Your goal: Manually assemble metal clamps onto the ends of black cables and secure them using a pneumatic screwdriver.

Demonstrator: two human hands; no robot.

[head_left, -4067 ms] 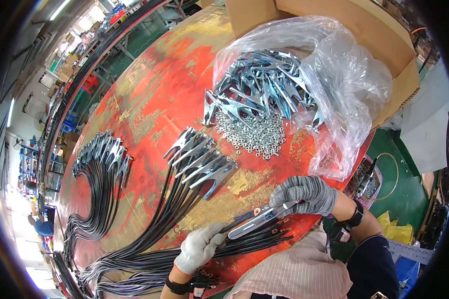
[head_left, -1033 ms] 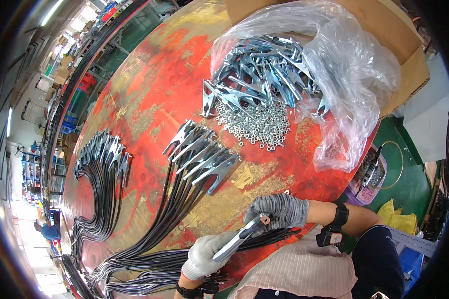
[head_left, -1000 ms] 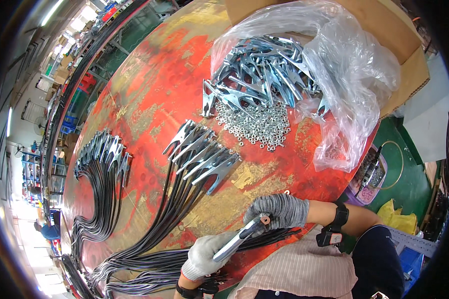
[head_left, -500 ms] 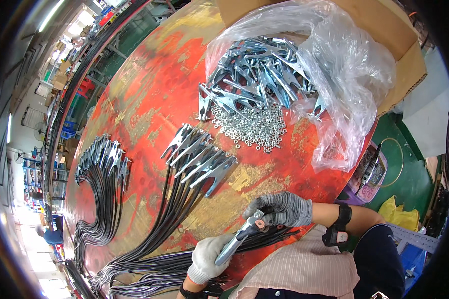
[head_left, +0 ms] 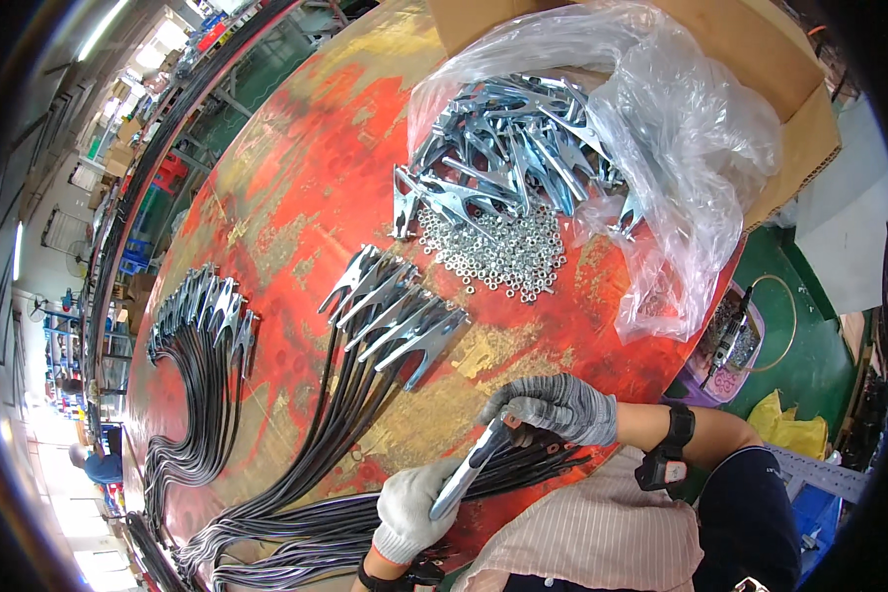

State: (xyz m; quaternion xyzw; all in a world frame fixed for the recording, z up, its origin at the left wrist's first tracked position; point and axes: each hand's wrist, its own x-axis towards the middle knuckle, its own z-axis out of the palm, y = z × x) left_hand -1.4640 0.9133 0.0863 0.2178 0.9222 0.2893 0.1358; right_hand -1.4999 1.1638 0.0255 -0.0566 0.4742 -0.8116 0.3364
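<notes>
My left hand point(head_left: 411, 513), in a white knit glove, is closed around a silver metal spring clamp point(head_left: 467, 474), which slants up to the right. At the clamp's upper end, my right hand point(head_left: 553, 407), in a grey glove, has its fingers curled over. A small copper-coloured piece point(head_left: 511, 420) shows beside these fingertips; what they pinch is hidden. Beneath both hands, a bundle of black cables point(head_left: 513, 474) stretches across the table, with more copper-coloured ends near its right tip.
Finished-looking clamps on black cables lie in two groups, a middle group point(head_left: 395, 311) and a left group point(head_left: 202, 311). Beyond them are a heap of small nuts point(head_left: 503, 252), loose clamps point(head_left: 513, 138), a clear plastic bag point(head_left: 691, 128) and a cardboard box point(head_left: 799, 148). A purple bin point(head_left: 705, 385) stands right.
My right fingers have curled further over the clamp's upper end, covering part of it. The clamp has turned slightly in my left hand, which stays closed on it.
</notes>
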